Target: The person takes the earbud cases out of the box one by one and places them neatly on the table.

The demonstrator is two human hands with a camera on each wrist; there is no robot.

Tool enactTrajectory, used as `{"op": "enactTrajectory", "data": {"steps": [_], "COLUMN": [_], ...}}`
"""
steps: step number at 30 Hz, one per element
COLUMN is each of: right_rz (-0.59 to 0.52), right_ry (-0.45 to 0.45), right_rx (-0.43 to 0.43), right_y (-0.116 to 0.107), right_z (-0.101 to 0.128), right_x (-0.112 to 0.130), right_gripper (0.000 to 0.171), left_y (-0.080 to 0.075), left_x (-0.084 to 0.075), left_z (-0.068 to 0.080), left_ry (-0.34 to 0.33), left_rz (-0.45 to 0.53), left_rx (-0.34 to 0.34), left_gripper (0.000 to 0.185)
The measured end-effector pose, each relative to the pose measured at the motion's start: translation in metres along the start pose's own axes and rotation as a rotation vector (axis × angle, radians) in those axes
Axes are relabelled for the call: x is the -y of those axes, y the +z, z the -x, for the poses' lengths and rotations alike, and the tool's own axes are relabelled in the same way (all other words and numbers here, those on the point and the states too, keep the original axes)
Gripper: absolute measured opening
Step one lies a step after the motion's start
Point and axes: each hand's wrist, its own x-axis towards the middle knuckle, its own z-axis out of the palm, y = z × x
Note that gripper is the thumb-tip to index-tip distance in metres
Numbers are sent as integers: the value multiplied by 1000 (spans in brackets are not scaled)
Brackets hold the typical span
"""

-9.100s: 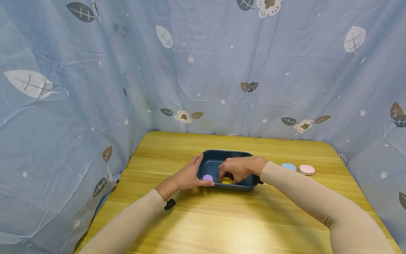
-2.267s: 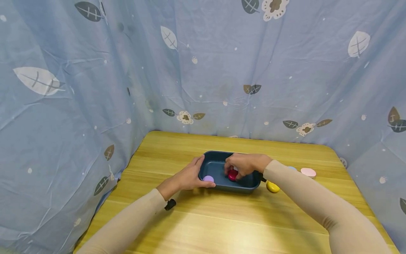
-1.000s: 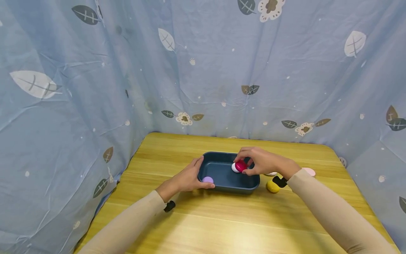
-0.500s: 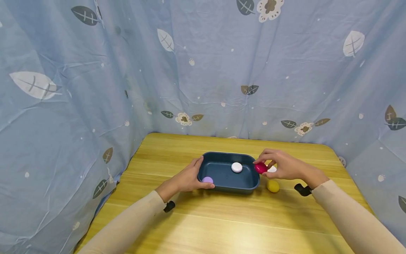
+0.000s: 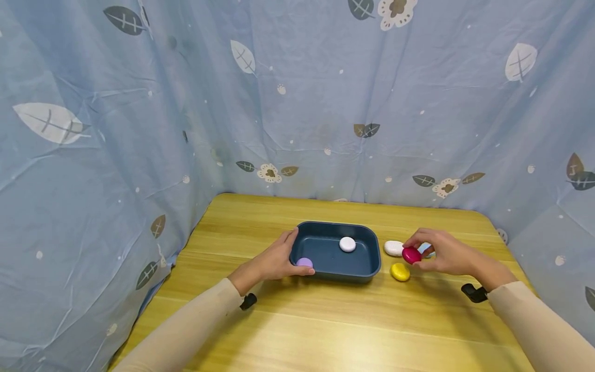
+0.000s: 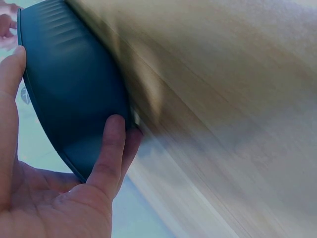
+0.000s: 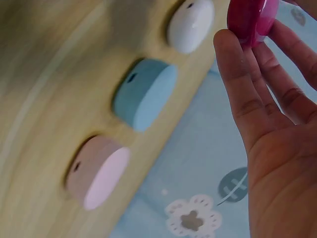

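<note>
Glossy magenta pebble-shaped disc (image 5: 411, 254) pinched in right-hand fingers (image 5: 420, 265); left fingers (image 5: 297, 268) gripping tray (image 5: 325, 268).

Light: you get bright, even light from above in the head view; a pale glare patch lies on the near counter (image 5: 297, 330) | Shadows: soft and short under the arms | Edges: the curtain (image 5: 139, 129) bows with wide-angle stretch | Blur: your left wrist view smears the counter; your right wrist view is soft throughout
</note>
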Motion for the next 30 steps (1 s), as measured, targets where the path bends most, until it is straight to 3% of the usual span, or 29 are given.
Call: {"op": "enactTrajectory", "data": {"steps": [15, 30], "right_rz": [11, 70], "right_ry": [72, 99], "right_rx": [25, 56], "right_y": [6, 15], "right_z": [35, 46], "right_x": [-27, -40], "right_gripper": [42, 41], "left_y": [0, -1], "left_x": [1, -2], "left_z": [-1, 1], "left_ry": [-7, -10], "left_rz": [15, 7], "left_rx": [8, 0], "left_gripper": [142, 141]}}
